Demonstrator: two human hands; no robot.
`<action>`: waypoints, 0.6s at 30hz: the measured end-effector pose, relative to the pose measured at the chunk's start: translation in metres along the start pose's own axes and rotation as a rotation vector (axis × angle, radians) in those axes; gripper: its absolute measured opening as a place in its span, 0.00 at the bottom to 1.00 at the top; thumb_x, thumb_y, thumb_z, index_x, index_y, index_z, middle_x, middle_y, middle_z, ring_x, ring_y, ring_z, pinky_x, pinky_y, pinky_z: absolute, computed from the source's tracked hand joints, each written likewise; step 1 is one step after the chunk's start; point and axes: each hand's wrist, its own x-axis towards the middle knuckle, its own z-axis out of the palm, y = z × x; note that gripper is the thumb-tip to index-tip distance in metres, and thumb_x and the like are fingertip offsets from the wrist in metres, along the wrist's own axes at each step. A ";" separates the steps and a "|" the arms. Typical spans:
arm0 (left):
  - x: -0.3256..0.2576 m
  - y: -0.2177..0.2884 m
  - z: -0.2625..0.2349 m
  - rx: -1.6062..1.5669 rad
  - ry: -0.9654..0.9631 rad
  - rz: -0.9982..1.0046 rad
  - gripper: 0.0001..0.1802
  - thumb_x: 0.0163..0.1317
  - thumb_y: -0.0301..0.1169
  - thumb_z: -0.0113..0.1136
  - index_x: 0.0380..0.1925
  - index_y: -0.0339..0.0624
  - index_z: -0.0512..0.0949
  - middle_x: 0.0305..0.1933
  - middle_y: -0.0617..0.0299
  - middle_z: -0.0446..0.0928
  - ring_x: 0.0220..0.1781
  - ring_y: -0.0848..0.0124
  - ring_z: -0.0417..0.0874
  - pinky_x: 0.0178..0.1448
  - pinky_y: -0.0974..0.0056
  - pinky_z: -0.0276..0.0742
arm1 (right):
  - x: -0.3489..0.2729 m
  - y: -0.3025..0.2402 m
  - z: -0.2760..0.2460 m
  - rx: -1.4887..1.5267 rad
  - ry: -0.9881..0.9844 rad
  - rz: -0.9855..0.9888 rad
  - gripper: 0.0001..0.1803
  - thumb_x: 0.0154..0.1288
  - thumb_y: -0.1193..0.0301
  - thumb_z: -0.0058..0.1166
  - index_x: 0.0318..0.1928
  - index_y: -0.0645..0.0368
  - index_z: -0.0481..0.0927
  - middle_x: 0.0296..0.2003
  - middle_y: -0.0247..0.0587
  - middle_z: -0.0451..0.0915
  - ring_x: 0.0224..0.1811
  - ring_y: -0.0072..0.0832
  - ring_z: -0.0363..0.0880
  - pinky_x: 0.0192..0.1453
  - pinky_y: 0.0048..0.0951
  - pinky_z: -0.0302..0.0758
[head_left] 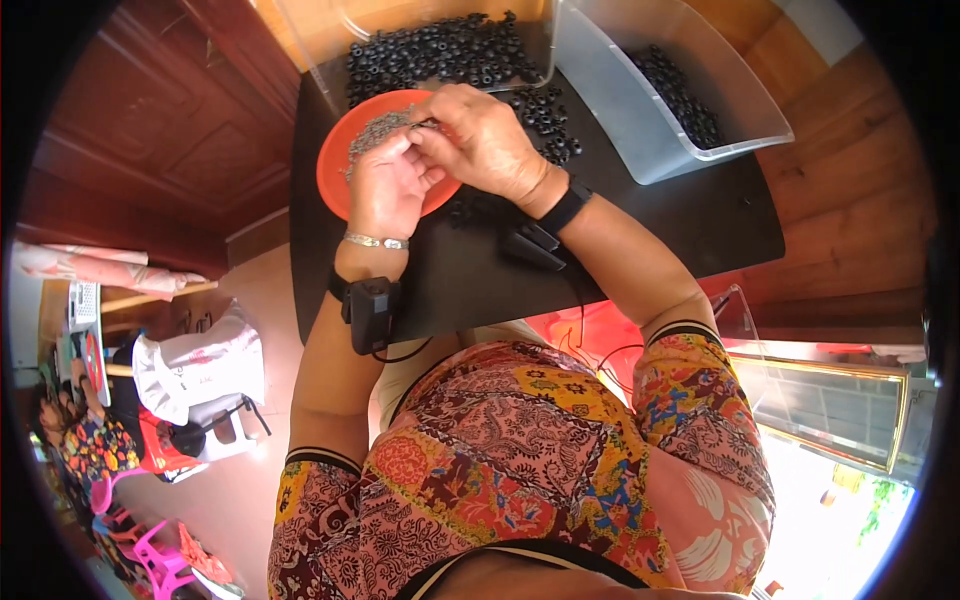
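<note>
Handwork above an orange bowl [333,172] near the left edge of a black table [450,285]

Left hand [388,182] over the near side of the bowl, palm partly upward, fingers curled in. Right hand [482,135] over the bowl's right side, back of the hand uppermost, thumb and forefinger bent together, close against the left fingertips. Something small and dark at that meeting point, too small to name; cannot tell for certain the hold of either hand.

Inside the bowl, a heap of small grey bits [374,130], partly hidden by the hands. Behind the bowl, at the far edge of the table, a clear tub [553,42] with a broad layer of black rings [430,55]. Toward the right edge, a second tub [640,122], also see-through, with more black rings inside. Between the two tubs, loose rings [545,125] directly on the tabletop. Just beside the bowl, near the right wrist, a few dark pieces [463,211].

On the left wrist, a silvery bracelet [376,241] and a boxy black device [371,312]; on the right wrist, a black band [568,203]. At the table's near edge, a patterned shirt [510,430]. Beyond the left edge, well apart, a white bag [200,365] and a pink chair [160,560]
</note>
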 end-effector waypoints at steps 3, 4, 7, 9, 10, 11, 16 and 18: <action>0.000 0.000 0.000 0.018 0.013 -0.015 0.11 0.64 0.36 0.47 0.42 0.47 0.74 0.41 0.64 0.77 0.43 0.70 0.76 0.50 0.63 0.71 | 0.000 -0.003 -0.005 -0.069 -0.001 -0.048 0.09 0.54 0.70 0.60 0.35 0.57 0.77 0.31 0.42 0.79 0.34 0.41 0.79 0.38 0.35 0.77; 0.000 0.000 0.000 0.019 0.008 -0.018 0.11 0.64 0.36 0.47 0.42 0.47 0.74 0.41 0.64 0.77 0.43 0.70 0.76 0.50 0.63 0.71 | 0.000 -0.003 -0.005 -0.074 0.001 -0.046 0.09 0.54 0.70 0.60 0.35 0.57 0.77 0.31 0.42 0.79 0.34 0.41 0.79 0.38 0.35 0.77; 0.001 0.001 0.003 0.046 0.012 -0.007 0.10 0.64 0.36 0.47 0.41 0.46 0.74 0.41 0.64 0.77 0.42 0.70 0.77 0.49 0.64 0.71 | -0.003 -0.002 -0.005 -0.017 -0.018 0.063 0.08 0.56 0.71 0.60 0.35 0.58 0.77 0.31 0.42 0.79 0.34 0.38 0.80 0.39 0.32 0.78; 0.000 0.002 0.004 0.114 -0.019 0.063 0.09 0.63 0.35 0.48 0.39 0.46 0.74 0.39 0.63 0.77 0.40 0.71 0.77 0.48 0.65 0.71 | -0.003 0.000 -0.004 0.229 -0.005 0.170 0.06 0.59 0.72 0.58 0.36 0.59 0.76 0.31 0.38 0.80 0.34 0.29 0.81 0.39 0.27 0.78; 0.000 0.002 0.004 0.115 -0.020 0.063 0.09 0.63 0.35 0.48 0.39 0.46 0.74 0.39 0.63 0.77 0.40 0.71 0.77 0.48 0.65 0.71 | -0.004 0.000 -0.005 0.229 -0.004 0.170 0.06 0.59 0.72 0.58 0.36 0.59 0.76 0.31 0.38 0.80 0.34 0.29 0.81 0.39 0.27 0.78; 0.000 0.001 0.004 0.105 -0.029 0.053 0.09 0.64 0.35 0.48 0.39 0.45 0.74 0.38 0.63 0.77 0.40 0.71 0.77 0.47 0.65 0.71 | -0.004 0.000 -0.006 0.295 -0.026 0.245 0.05 0.61 0.73 0.57 0.36 0.60 0.76 0.32 0.36 0.80 0.35 0.25 0.81 0.39 0.25 0.78; 0.000 0.003 0.004 0.087 -0.109 0.046 0.10 0.64 0.35 0.48 0.40 0.44 0.74 0.36 0.63 0.76 0.39 0.70 0.77 0.46 0.65 0.71 | -0.006 0.002 -0.006 0.684 -0.046 0.543 0.06 0.57 0.73 0.60 0.33 0.60 0.77 0.29 0.41 0.77 0.31 0.32 0.80 0.36 0.31 0.77; 0.000 0.003 0.003 0.071 -0.143 0.038 0.11 0.64 0.36 0.48 0.41 0.44 0.74 0.37 0.62 0.77 0.40 0.70 0.77 0.47 0.64 0.72 | -0.006 0.001 -0.009 0.480 -0.088 0.443 0.05 0.62 0.73 0.57 0.36 0.60 0.77 0.31 0.34 0.80 0.35 0.19 0.79 0.38 0.22 0.77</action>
